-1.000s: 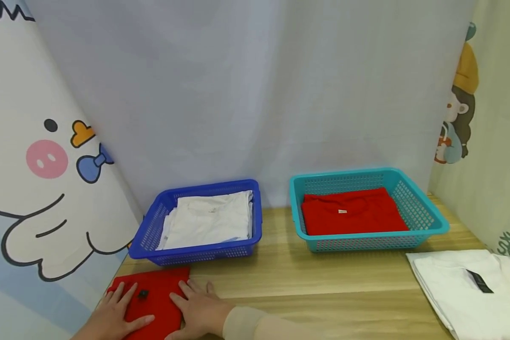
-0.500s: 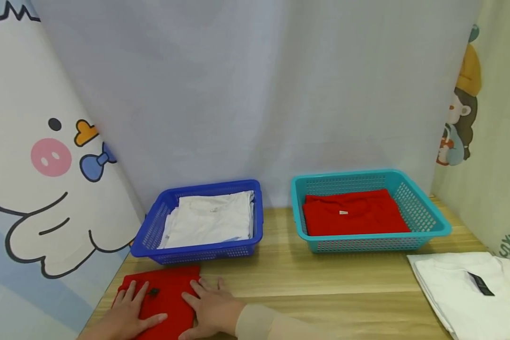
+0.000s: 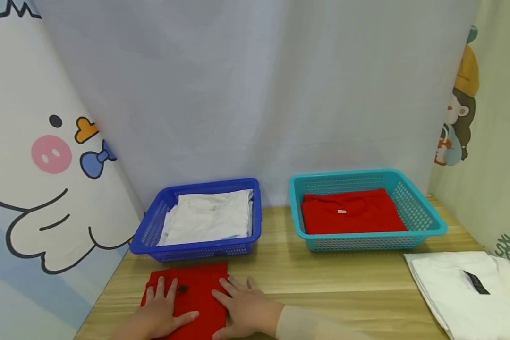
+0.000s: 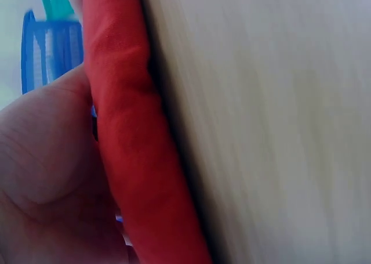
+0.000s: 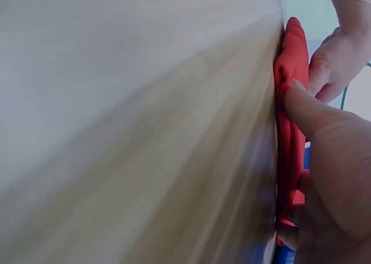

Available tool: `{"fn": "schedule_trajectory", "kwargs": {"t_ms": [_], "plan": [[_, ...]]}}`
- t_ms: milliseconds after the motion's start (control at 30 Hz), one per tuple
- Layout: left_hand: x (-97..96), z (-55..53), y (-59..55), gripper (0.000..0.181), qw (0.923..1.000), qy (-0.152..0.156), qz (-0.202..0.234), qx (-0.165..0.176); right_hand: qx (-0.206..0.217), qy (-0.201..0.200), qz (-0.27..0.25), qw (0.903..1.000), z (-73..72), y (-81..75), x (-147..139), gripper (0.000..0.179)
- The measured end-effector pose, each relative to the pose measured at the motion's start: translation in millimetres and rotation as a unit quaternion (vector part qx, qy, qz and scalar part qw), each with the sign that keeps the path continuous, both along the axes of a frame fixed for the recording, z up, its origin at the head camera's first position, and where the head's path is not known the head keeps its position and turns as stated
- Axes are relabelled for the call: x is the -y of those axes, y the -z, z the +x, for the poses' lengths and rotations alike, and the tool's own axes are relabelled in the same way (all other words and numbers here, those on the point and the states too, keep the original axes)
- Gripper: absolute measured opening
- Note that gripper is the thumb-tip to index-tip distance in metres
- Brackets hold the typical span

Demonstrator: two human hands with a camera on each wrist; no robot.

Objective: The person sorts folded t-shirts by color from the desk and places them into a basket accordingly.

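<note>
A folded red shirt [image 3: 201, 295] with a small dark mark near its collar lies on the table in front of the blue basket. Spread over its left part, my left hand [image 3: 155, 314] rests with straight fingers. My right hand [image 3: 248, 307] touches the right edge, fingers spread across the cloth. In the left wrist view the shirt's thick folded edge [image 4: 130, 113] runs along the tabletop, beside the left hand [image 4: 46, 154]. The right wrist view has the right thumb and fingertips against the folded layers [image 5: 293, 55]. The near end of the shirt falls outside the head view.
A blue basket [image 3: 150, 254] with folded white shirts [image 3: 210, 219] stands behind the red shirt. Farther right, a turquoise basket [image 3: 425, 212] holds folded red clothing [image 3: 352, 215]. One folded white shirt [image 3: 463, 293] with a black label lies at the table's right. Curtains hang behind.
The red shirt has slid to the right along the table under both hands, which moved with it. Baskets and white shirt have stayed where they were.
</note>
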State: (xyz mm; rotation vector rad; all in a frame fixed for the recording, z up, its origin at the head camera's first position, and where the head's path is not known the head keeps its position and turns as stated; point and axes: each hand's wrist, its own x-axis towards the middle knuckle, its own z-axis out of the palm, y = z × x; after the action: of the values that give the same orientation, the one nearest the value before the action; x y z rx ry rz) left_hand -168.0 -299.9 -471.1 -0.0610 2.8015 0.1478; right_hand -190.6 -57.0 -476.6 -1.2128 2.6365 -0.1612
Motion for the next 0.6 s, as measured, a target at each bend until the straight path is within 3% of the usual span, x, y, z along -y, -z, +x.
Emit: {"fn": "schedule_trajectory", "kwargs": {"t_ms": [233,600], "plan": [[-48.4,1.2,-4.0,0.121,0.9994,-0.016,-0.012,0.027,0.03,0.024,-0.026,0.9989,6.8,1.8,-41.7,0.091],[-124.5,3.9,-7.8,0.116,0.9977,-0.023,-0.053,0.035,0.048,0.031,-0.032,0.9979,11.2,-0.9,-113.2,0.091]]}}
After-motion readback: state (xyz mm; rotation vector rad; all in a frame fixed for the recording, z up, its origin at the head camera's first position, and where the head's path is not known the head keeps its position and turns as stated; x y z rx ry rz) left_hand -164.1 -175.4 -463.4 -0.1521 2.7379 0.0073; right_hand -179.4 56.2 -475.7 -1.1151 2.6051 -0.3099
